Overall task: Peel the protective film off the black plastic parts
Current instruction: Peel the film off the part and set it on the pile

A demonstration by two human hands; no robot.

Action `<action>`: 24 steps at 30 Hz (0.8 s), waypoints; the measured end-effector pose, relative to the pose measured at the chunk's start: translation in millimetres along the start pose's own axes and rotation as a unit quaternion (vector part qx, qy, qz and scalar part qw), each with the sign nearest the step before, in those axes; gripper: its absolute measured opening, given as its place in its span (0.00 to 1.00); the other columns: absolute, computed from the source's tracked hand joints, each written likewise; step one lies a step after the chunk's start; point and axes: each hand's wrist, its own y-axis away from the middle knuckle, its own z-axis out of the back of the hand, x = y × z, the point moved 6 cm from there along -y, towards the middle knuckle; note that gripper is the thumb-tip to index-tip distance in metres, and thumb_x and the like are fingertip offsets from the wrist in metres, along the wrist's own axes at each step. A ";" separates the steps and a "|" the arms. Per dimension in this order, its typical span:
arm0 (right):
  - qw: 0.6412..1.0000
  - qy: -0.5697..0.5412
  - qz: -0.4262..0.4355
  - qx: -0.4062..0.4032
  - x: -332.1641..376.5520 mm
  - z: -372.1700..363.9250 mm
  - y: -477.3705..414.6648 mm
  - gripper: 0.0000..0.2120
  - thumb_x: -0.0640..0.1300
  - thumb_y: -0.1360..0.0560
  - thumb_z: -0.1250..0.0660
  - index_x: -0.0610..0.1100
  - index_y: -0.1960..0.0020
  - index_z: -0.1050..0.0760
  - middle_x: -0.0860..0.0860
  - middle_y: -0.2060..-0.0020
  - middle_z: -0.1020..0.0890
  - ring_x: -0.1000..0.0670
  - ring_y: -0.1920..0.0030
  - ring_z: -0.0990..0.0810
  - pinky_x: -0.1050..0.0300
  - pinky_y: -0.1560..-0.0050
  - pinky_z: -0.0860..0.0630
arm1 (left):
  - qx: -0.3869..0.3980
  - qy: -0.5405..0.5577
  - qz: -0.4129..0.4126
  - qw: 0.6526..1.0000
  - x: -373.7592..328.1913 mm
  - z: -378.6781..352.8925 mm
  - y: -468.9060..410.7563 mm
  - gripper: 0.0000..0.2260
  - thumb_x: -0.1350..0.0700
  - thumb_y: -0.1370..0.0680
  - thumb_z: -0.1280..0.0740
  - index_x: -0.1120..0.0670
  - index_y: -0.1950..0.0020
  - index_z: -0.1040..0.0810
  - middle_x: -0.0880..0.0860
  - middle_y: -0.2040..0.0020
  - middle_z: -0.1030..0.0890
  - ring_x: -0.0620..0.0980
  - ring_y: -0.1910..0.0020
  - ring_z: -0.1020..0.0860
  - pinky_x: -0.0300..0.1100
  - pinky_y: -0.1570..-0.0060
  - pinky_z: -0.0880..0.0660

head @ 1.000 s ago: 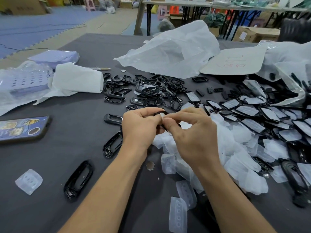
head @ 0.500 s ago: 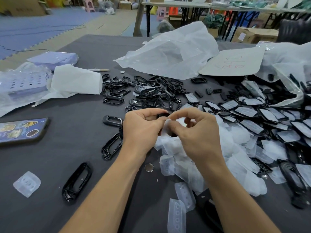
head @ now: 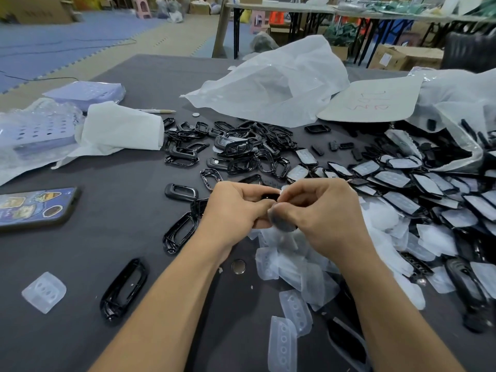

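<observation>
Both hands meet over the middle of the dark grey desk (head: 120, 183). The left hand (head: 236, 208) has its fingers curled round a small black plastic part (head: 269, 196), held up off the desk with only a bit of it peeking out; the right hand (head: 324, 213) is pinching a cloudy scrap of protective film (head: 280, 220) between thumb and fingers, right up against that part. Just under the hands sits a messy heap of peeled film pieces (head: 295, 261), spilling toward the near edge; off to the right there's a big spread of black parts with film on them (head: 402, 181); behind the hands is a pile of bare black frames (head: 241, 149). A round metal disc (head: 238, 266) lies just beside the left wrist; a lone black frame (head: 124, 288) sits at near left; a phone (head: 35, 208) with a sticker-covered back lies at the far left; a crumpled white plastic bag (head: 271, 84) takes up the far side.
</observation>
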 end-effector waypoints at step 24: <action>0.996 0.056 0.057 -0.042 -0.1 -1.5 -2.4 0.08 0.38 0.29 0.22 0.51 0.60 0.12 0.56 0.66 0.14 0.55 0.63 0.15 0.53 0.59 0.16 | 0.048 0.048 0.046 0.997 3.2 7.4 -4.8 0.16 0.75 0.25 0.34 0.61 0.46 0.13 0.61 0.54 0.13 0.50 0.58 0.15 0.39 0.57 0.17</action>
